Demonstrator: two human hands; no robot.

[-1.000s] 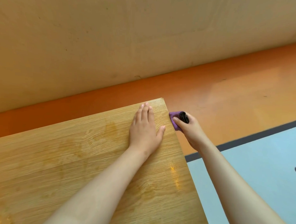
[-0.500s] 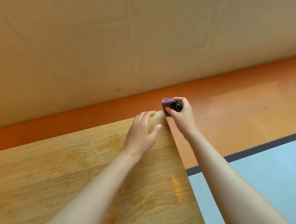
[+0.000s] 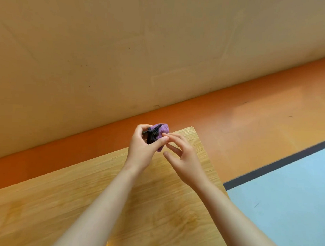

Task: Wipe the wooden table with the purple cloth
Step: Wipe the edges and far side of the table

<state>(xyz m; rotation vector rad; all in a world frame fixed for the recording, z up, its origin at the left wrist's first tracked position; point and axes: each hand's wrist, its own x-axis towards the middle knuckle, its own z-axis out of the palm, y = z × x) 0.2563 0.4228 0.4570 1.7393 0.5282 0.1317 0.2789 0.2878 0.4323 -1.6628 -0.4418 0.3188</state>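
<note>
Presently the purple cloth (image 3: pixel 163 130) is bunched into a compact wad and sits in the left hand (image 3: pixel 144 147). The thumb and curled fingers are closed around it, so only the upper and right portions of the fabric show. A dark fold or patch is visible on the wad's left side, inside the grip.

The right hand (image 3: pixel 186 157) is just beside the left, on the cloth's right. Its fingers are extended and loosely spread, and they hold nothing. The uppermost fingertip touches the purple fabric beside the left thumb; the remaining fingers stand apart from it.

Both hands are positioned over the far edge of the wooden table (image 3: pixel 63 202), near its far right corner. Whether the wad contacts the tabletop cannot be determined.

Surroundings:
- orange floor (image 3: pixel 250 126) beyond the table edge
- dark stripe (image 3: pixel 278 163) bordering a light blue floor area (image 3: pixel 284 197) at right
- tan wall (image 3: pixel 123 48) behind
</note>
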